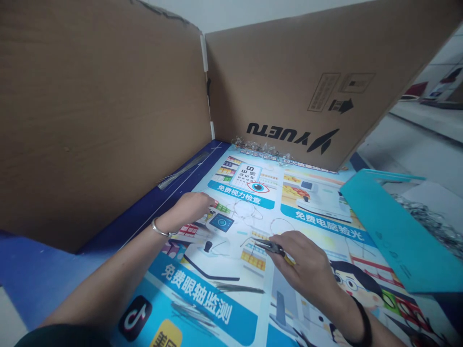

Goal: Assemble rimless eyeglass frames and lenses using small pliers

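Note:
My right hand (304,262) is closed around a pair of pliers (269,246) with dark jaws and yellow on the handles. At the tips of the jaws is a thin bent wire piece (249,240). My left hand (191,209) is to the left, low over the printed sheet, with its fingers drawn together; what is in them, if anything, is too small to make out. Just right of its fingertips lie thin wire loops shaped like spectacle frames (246,210). Another round wire loop (282,225) lies above my right hand.
Cardboard panels (108,111) stand at the left and back. A glinting tangle (262,146) lies along the back panel. Dark thin rods (237,288) and a bundle of thin strips (193,314) lie in front. A teal box (401,236) at right holds a heap of metal pieces (430,217).

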`<state>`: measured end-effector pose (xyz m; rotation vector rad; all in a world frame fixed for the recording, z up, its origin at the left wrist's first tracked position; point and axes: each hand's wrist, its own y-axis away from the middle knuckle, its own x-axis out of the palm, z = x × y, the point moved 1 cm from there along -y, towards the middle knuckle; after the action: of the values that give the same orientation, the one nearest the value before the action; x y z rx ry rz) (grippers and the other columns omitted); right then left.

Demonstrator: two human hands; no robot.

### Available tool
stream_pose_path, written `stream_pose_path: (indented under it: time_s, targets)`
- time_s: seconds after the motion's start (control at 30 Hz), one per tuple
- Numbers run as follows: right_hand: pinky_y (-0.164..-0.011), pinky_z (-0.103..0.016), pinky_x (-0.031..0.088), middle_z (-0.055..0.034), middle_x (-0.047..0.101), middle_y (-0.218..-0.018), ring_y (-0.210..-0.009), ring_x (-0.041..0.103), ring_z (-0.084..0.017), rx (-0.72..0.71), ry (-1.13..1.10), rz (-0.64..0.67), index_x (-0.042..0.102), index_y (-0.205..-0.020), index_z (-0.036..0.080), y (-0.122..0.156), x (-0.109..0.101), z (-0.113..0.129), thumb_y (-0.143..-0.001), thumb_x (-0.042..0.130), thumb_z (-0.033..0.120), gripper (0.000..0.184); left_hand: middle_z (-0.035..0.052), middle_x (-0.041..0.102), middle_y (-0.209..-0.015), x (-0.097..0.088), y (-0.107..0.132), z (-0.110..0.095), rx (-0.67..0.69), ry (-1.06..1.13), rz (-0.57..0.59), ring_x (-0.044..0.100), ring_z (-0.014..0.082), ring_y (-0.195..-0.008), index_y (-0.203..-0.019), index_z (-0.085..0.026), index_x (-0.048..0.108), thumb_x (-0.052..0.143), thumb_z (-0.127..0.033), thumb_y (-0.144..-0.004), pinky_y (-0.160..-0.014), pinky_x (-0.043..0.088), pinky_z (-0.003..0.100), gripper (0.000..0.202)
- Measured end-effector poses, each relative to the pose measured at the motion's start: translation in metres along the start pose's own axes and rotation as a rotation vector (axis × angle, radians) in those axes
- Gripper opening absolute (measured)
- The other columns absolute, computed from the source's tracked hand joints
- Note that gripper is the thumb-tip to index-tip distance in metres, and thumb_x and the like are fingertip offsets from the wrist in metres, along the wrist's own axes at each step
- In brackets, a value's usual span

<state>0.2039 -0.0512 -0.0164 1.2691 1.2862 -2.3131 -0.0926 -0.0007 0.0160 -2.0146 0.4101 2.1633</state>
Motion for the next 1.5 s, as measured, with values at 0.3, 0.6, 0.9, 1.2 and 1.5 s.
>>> stream_pose_path:
  time_s: [0.3,0.6,0.9,1.2,1.5]
  targets:
    - [-0.069,-0.033,0.050,-0.0081,0.063,-0.085,-0.080,0.060,-0.020,-0.003,0.004,-0.004,0.061,-0.098,0.018,0.000,0.001,-0.001,-0.083,0.055,0.025,0.018,0.0061,0.067,-0.100,-0.007,0.005,0.000,0.071,0.164,-0.056,0.062,0.0196,-0.090,-0.096,-0.022,0.067,0.049,-0.022,-0.083,-0.076,0.044,0.026,0.022]
    - [-0.069,-0.033,0.050,-0.0076,0.064,-0.085,-0.080,0.060,-0.020,-0.003,0.015,-0.006,0.061,-0.098,0.019,0.000,0.002,0.000,-0.083,0.054,0.025,0.018,0.0048,0.069,-0.089,-0.004,0.002,-0.005,-0.001,0.159,-0.075,0.062,0.0181,-0.084,-0.092,-0.022,0.067,0.042,-0.029,-0.088,-0.071,0.043,0.025,0.026]
    - [-0.069,-0.033,0.050,-0.0077,0.064,-0.085,-0.079,0.060,-0.020,-0.001,0.030,0.005,0.062,-0.098,0.019,0.001,0.004,-0.001,-0.083,0.053,0.026,0.019,0.0030,0.070,-0.091,0.001,-0.002,0.000,-0.009,0.231,-0.055,0.063,0.0171,-0.082,-0.095,-0.025,0.066,0.042,-0.021,-0.084,-0.067,0.043,0.024,0.027]
    - [-0.070,-0.034,0.050,-0.0085,0.063,-0.087,-0.082,0.059,-0.021,-0.004,0.012,0.016,0.060,-0.100,0.018,0.002,0.004,-0.001,-0.083,0.054,0.023,0.019,0.0015,0.070,-0.089,0.007,-0.007,0.004,-0.048,0.303,-0.018,0.063,0.0159,-0.078,-0.096,-0.025,0.065,0.043,-0.021,-0.080,-0.065,0.043,0.022,0.027]
    - [-0.071,-0.035,0.049,-0.0081,0.063,-0.087,-0.083,0.059,-0.021,0.004,0.011,0.029,0.061,-0.100,0.018,0.003,0.004,-0.001,-0.083,0.054,0.023,0.019,0.0009,0.070,-0.089,0.006,-0.006,0.005,-0.050,0.300,-0.025,0.062,0.0159,-0.078,-0.091,-0.024,0.065,0.043,-0.020,-0.080,-0.062,0.041,0.022,0.025]
